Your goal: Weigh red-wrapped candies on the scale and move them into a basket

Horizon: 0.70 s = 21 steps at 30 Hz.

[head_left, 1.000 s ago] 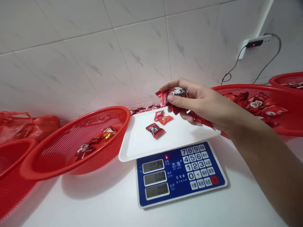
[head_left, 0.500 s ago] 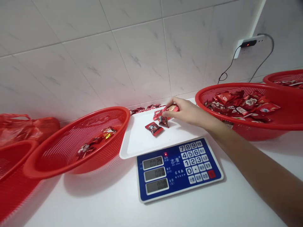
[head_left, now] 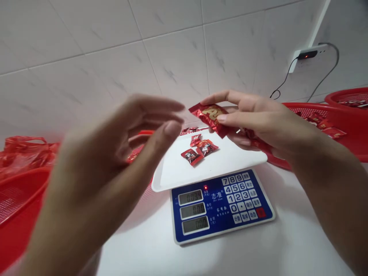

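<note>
Several sweets (head_left: 206, 148) on tray (head_left: 178, 176), right hand (head_left: 254, 115) tight on red packet (head_left: 211, 116), left hand (head_left: 112, 140) half-open.

The blue-and-white plastic scale panel (head_left: 222, 207) is bearing the white brand name 志准®. White square keys (head_left: 242, 196) are carrying the digits 0 to 9, a dot and Chinese labels, 累计 and 计数 among them. The upper grey rectangular display (head_left: 190, 197) is reading 0.03 plus an unclear last digit; the middle display (head_left: 193, 210) and lower display (head_left: 195, 225) are each reading 0.00. A glossy red foil candy packet (head_left: 211, 114) is showing gold lettering, partly covered and unreadable.
</note>
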Motion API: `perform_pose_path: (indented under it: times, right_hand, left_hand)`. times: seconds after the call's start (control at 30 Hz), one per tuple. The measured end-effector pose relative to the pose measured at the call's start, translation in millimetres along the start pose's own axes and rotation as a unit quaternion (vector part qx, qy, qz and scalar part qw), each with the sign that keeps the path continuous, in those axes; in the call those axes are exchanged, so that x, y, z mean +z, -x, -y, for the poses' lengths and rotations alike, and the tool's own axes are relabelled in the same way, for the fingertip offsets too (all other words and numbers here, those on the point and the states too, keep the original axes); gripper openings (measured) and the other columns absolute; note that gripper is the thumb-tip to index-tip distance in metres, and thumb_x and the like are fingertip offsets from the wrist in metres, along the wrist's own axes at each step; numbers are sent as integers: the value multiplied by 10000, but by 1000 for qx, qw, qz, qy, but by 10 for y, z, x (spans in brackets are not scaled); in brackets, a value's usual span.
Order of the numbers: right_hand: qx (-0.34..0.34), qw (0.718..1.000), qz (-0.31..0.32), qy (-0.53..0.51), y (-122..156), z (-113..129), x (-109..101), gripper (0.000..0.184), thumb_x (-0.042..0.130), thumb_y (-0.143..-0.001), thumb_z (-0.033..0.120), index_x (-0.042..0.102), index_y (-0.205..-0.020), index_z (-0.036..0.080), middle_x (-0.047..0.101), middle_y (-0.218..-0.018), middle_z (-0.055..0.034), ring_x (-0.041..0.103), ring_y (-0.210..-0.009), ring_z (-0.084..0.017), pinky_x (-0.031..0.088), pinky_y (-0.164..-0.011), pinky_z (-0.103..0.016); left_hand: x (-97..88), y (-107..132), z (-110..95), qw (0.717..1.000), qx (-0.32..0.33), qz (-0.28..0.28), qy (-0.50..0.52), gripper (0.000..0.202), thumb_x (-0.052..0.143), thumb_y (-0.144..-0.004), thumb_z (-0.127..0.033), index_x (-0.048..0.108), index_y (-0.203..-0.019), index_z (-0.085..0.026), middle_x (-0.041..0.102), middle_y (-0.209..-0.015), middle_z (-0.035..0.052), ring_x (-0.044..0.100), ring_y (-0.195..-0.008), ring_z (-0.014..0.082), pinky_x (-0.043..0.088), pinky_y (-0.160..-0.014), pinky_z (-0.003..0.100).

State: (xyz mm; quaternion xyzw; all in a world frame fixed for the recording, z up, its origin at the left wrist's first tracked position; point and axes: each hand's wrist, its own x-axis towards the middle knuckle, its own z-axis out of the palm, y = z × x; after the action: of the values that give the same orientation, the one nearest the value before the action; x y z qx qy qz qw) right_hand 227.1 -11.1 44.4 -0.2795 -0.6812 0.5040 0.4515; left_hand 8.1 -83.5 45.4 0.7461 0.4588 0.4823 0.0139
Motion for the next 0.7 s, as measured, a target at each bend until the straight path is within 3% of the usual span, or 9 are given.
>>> perform_pose_path:
  times: [0.1, 0.23, 0.5, 0.6, 0.7]
  right_hand:
    - [-20, 999, 32, -17, 54, 5, 11, 330, 661, -925, 150, 636, -1248, 211, 551, -661, 63, 369, -406, -30, 212, -356, -168]
    - [-45, 998, 29, -27, 73, 17, 17, 373, 704, -923, 154, 605, -1275, 231, 611, -678, 77, 448, -423, -27, 225, -354, -137]
    - [-62, 997, 52, 3, 76, 35, 23, 360, 658, -961, 146, 586, -1293, 267, 639, -678, 111, 500, -443, -19, 263, -386, -105]
    - [-58, 997, 53, 9, 75, 22, 8, 365, 684, -945, 144, 602, -1279, 267, 660, -692, 91, 577, -505, -49, 338, -412, -117]
    - [-64, 995, 68, 18, 68, 14, -8, 362, 691, -953, 153, 594, -1280, 275, 703, -753, 50, 681, -650, -106, 484, -513, -156]
  left_hand:
    - [158, -222, -23, 1000, -8, -1, -13, 314, 678, -1000, -415, 723, -1255, -237, 776, -1185, 11, 748, -957, 144, 611, -743, 199]
    - [332, -212, 6, 995, -7, 40, 87, 271, 709, -988, -319, 738, -1237, -215, 803, -1080, 4, 755, -900, 131, 608, -720, 168]
    - [334, -184, -7, 987, -11, 46, 155, 159, 686, -1001, -273, 736, -1130, -196, 799, -1029, 10, 767, -882, 136, 628, -720, 165]
    - [359, -194, 16, 989, -20, 42, 144, 139, 710, -985, -284, 742, -1097, -208, 795, -975, -7, 751, -825, 113, 625, -701, 148]
    - [358, -183, 40, 989, -17, 37, 142, 141, 720, -979, -284, 747, -1101, -221, 788, -920, -25, 749, -770, 101, 624, -674, 130]
